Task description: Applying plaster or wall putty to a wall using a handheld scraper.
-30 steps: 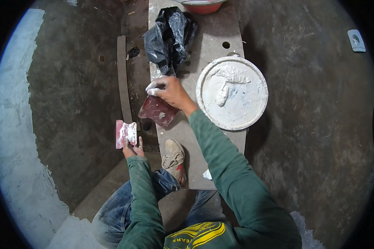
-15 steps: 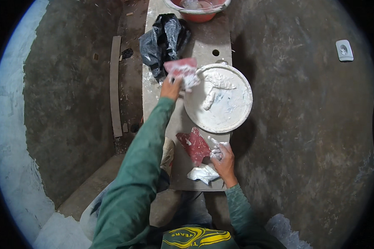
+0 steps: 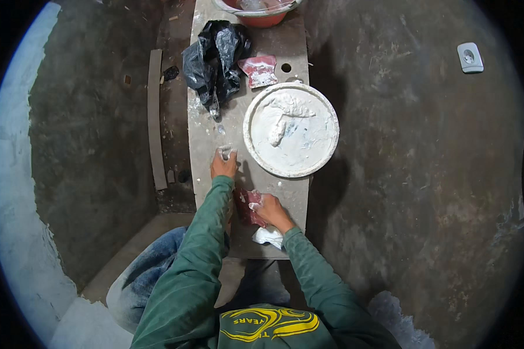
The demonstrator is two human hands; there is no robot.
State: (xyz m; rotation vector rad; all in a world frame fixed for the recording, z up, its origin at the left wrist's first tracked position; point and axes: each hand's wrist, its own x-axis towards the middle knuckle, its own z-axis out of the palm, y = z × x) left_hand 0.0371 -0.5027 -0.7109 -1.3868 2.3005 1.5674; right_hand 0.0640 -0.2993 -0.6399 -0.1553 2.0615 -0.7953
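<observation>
My right hand (image 3: 275, 214) grips a dark red putty scraper (image 3: 248, 207), a flat plastic piece with white smears, low over the near part of the board. My left hand (image 3: 224, 164) is empty, its whitened thumb and fingers curled but apart, left of the round white tub lid (image 3: 247, 132). White paste (image 3: 297, 106) lies on that lid in a thick bent ridge and a thin spread. A second red scraper (image 3: 258, 71), coated with white paste, rests beyond the lid. Partly under my right wrist is a crumpled white cloth or bag (image 3: 268, 236).
A long board (image 3: 215, 136) with a round hole carries these things. Next to the far scraper lies a crumpled black plastic bag (image 3: 220, 61); a red basin (image 3: 262, 18) stands at the far end. A wall socket (image 3: 470, 57) is on the right, a wooden strip (image 3: 156, 119) on the left.
My left hand has let go of the paste-coated scraper beside the black bag and come back nearer. My right hand has moved left and taken hold of the near scraper.
</observation>
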